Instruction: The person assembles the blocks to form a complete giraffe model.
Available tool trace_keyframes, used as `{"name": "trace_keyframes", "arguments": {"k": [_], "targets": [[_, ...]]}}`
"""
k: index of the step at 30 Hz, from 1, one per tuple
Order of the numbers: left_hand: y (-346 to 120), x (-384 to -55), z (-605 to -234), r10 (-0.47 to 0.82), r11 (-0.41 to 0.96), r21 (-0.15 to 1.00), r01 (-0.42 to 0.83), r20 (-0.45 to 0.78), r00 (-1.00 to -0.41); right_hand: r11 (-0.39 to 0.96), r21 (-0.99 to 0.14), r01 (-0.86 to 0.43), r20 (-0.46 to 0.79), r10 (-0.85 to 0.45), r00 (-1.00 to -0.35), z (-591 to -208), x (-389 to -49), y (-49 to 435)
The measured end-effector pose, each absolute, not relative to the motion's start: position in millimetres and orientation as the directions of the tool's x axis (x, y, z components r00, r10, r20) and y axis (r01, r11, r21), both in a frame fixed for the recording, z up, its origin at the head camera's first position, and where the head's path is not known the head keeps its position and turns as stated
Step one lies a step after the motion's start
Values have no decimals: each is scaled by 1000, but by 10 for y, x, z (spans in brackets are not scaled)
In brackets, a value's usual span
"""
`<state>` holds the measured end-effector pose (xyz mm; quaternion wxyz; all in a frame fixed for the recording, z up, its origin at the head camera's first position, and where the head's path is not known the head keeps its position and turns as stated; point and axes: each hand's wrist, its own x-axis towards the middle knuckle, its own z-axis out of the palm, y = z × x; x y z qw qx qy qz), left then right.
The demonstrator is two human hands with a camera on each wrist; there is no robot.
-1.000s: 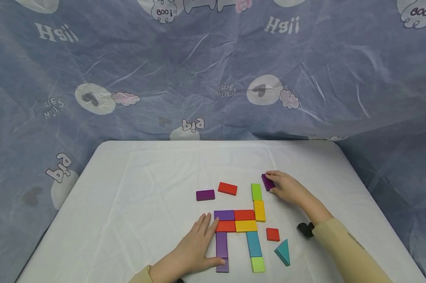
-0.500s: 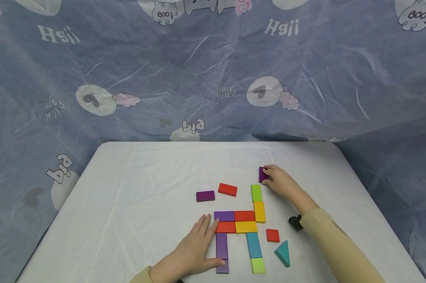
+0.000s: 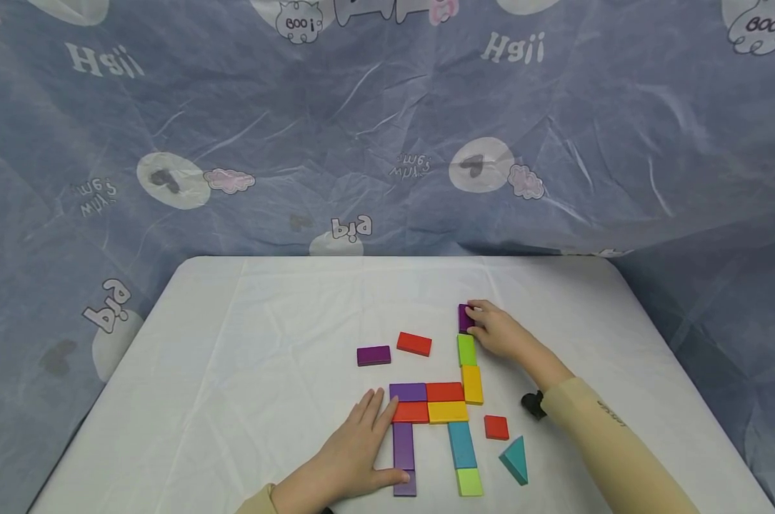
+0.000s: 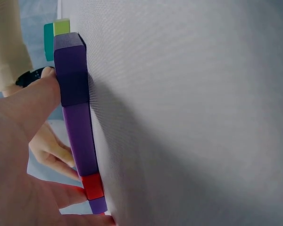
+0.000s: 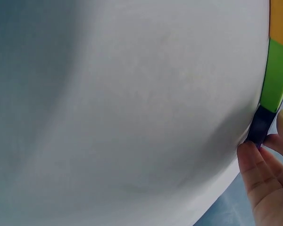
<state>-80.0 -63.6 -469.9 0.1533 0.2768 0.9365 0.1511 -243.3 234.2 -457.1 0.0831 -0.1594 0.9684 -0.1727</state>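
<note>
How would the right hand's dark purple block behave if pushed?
The dark purple block looks rigid, given its crisp edges. Flat-sided, it probably slides rather than rolls. Its end meets the bright green block, so pushing that way might shift both.

Passage exists along the left edge of the table (image 3: pixel 233 357); the left hand (image 3: pixel 361 446) obstructs access to the long purple block (image 3: pixel 403 446).

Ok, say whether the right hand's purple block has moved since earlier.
Yes: the held purple block moved left and slightly away, from right of the upper green block to its far end.
</note>
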Motion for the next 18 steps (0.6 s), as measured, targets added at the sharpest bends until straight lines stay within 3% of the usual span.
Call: {"name": "trace_keyframes", "arguments": {"k": [18], "targets": [[-638,-811,-4732,558,805,380,456,-220,-800,876,-383,-294,-120,-363,-924,-4608,-2388,2309]]}}
